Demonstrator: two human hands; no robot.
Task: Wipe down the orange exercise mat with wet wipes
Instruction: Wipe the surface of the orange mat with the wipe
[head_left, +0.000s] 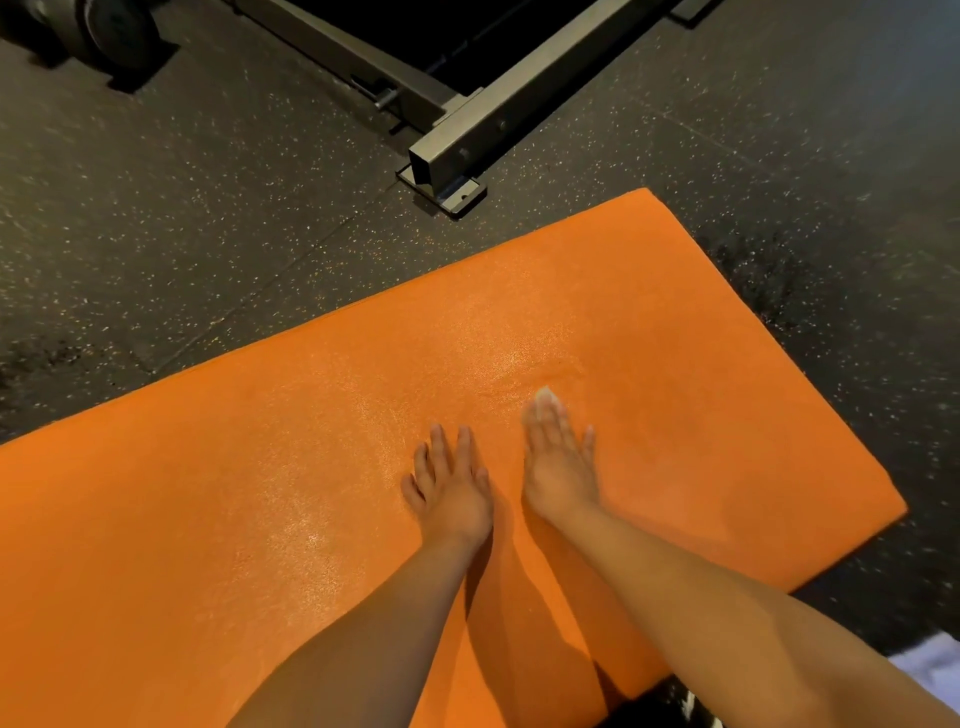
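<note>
The orange exercise mat (649, 322) lies flat on the dark floor and fills the lower middle of the head view. A shiny wet patch runs across its centre. My left hand (449, 483) rests flat on the mat with straight, spread fingers and holds nothing. My right hand (558, 457), just to its right, presses flat on the mat with straight fingers; a small white wet wipe (544, 397) peeks out from under its fingertips. The right hand looks slightly blurred.
Black speckled rubber floor (182, 234) surrounds the mat. A grey steel frame of a gym machine (467, 140) with a bolted foot plate stands just beyond the mat's far corner. A dark wheel or weight (119, 31) sits top left. White cloth (930, 670) shows at the lower right edge.
</note>
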